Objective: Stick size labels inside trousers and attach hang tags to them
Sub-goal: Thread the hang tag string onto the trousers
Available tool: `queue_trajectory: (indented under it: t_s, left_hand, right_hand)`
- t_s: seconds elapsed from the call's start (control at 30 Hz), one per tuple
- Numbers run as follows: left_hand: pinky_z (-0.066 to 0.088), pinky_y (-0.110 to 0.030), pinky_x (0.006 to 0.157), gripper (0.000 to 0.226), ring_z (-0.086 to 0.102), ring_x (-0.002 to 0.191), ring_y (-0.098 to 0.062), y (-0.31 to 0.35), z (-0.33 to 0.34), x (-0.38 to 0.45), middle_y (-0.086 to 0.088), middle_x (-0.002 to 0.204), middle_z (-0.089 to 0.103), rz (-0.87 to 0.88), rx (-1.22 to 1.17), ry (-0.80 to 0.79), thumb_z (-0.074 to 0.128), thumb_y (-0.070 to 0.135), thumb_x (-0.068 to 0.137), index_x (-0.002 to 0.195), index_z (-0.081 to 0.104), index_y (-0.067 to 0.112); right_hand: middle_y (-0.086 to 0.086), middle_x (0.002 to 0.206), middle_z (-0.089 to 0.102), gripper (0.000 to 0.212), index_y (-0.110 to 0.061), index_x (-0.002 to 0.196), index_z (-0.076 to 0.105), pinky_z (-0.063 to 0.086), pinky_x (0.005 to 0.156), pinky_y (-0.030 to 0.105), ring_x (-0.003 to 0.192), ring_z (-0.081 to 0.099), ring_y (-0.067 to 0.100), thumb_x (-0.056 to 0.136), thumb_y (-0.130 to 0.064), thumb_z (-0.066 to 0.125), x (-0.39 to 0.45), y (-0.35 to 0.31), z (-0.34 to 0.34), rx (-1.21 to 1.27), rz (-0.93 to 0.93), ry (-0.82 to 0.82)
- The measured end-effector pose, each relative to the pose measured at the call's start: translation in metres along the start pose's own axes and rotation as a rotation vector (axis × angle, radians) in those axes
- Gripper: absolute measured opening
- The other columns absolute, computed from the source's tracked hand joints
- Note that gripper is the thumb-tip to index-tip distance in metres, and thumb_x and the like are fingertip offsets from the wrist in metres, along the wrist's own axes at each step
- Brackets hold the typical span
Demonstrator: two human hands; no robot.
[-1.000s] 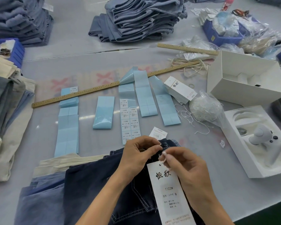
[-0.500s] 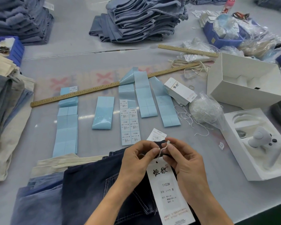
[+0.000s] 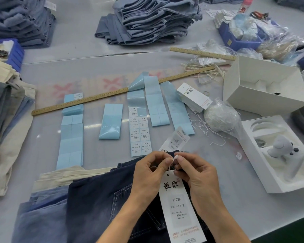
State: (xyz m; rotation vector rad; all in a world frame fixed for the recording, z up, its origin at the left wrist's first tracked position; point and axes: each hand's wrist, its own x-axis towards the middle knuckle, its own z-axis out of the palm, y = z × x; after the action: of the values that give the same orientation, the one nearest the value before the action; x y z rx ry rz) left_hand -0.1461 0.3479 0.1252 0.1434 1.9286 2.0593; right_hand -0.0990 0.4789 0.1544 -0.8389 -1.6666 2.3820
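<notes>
**Hang Tag Attachment: String Fastening at the Waistband**

Head view. The dark trousers (image 3: 98, 204) are lying at the near edge of the surface (image 3: 235, 216), waistband pointing far. The hang tag (image 3: 178, 206) is lying on them with its long axis running near to far, punched hole at the far end. The left hand (image 3: 147, 172) and the right hand (image 3: 198, 172) are meeting just beyond that hole. Each grip is clenched on the white string (image 3: 173, 159): the left fingertips (image 3: 168, 161) are pinching one side and the right fingertips (image 3: 180, 157) the other, almost touching. Whether the string ends are already joined cannot be told.

Governing relation: the string is rising from the tag hole straight toward the two grips, so the tag is lying directly nearward of both hands and hanging from the string. Both hands are equally close to it; the right is overlapping the tag's far right corner. The coming move probably calls for closing the string at this point.

A second tag (image 3: 175, 141) is lying just far of the hands. The size label sheet (image 3: 140, 131) is lying on the surface farther left, and a bag of strings (image 3: 221, 118) farther right.
</notes>
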Motion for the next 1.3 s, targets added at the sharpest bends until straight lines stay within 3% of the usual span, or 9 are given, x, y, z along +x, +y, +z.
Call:
queue_trajectory:
  t_s: [0.2, 0.43, 0.6, 0.73, 1.1, 1.3]
  left_hand:
    - [0.057, -0.036, 0.078, 0.003, 0.072, 0.082, -0.015, 0.000, 0.003, 0.000, 0.003, 0.087, 0.076, -0.004, 0.026, 0.025, 0.075, 0.029, 0.090, 0.087, 0.075, 0.031]
    - [0.057, -0.027, 0.072, 0.005, 0.071, 0.078, -0.011, -0.002, 0.006, 0.001, 0.004, 0.085, 0.076, -0.008, 0.043, 0.052, 0.076, 0.026, 0.090, 0.086, 0.075, 0.029]
    - [0.055, -0.033, 0.072, 0.005, 0.069, 0.077, -0.012, -0.002, 0.007, 0.001, 0.005, 0.083, 0.076, -0.005, 0.053, 0.043, 0.075, 0.025, 0.091, 0.086, 0.076, 0.025]
    - [0.052, -0.024, 0.069, 0.006, 0.066, 0.074, -0.008, -0.003, 0.009, 0.001, 0.006, 0.082, 0.075, -0.005, 0.080, 0.051, 0.075, 0.022, 0.092, 0.086, 0.075, 0.024]
    - [0.053, -0.029, 0.070, 0.006, 0.066, 0.077, -0.026, -0.004, 0.011, 0.000, 0.002, 0.081, 0.074, 0.004, 0.054, 0.076, 0.075, 0.020, 0.091, 0.086, 0.075, 0.019]
    - [0.048, -0.019, 0.066, 0.008, 0.061, 0.067, -0.006, -0.006, 0.011, -0.001, 0.003, 0.078, 0.074, 0.021, 0.031, 0.060, 0.077, 0.022, 0.089, 0.081, 0.074, 0.024]
  right_hand:
    - [0.009, 0.082, 0.075, 0.021, -0.013, 0.090, 0.081, 0.055, 0.063, 0.019, 0.070, 0.068, 0.011, 0.074, -0.027, 0.077, -0.001, 0.000, 0.002, -0.055, -0.035, 0.015]
    - [0.010, 0.077, 0.071, 0.007, -0.010, 0.090, 0.079, 0.052, 0.058, 0.019, 0.061, 0.054, 0.015, 0.086, -0.013, 0.074, 0.001, 0.003, 0.000, -0.056, -0.013, 0.032]
    - [0.012, 0.077, 0.071, 0.012, -0.010, 0.090, 0.079, 0.051, 0.056, 0.020, 0.059, 0.052, 0.015, 0.081, -0.017, 0.076, 0.003, 0.004, 0.001, -0.056, -0.013, 0.036]
    - [0.008, 0.074, 0.070, 0.017, -0.012, 0.089, 0.079, 0.051, 0.057, 0.020, 0.058, 0.052, 0.014, 0.078, -0.024, 0.076, 0.002, 0.004, 0.000, -0.049, -0.017, 0.038]
    - [0.011, 0.079, 0.073, 0.021, -0.013, 0.088, 0.079, 0.050, 0.055, 0.018, 0.058, 0.051, 0.010, 0.076, -0.030, 0.078, 0.003, 0.005, 0.001, -0.086, -0.021, 0.029]
    - [0.003, 0.069, 0.069, 0.008, -0.011, 0.082, 0.078, 0.046, 0.052, 0.017, 0.055, 0.047, 0.011, 0.087, -0.016, 0.073, 0.001, 0.004, 0.001, -0.095, -0.004, 0.018]
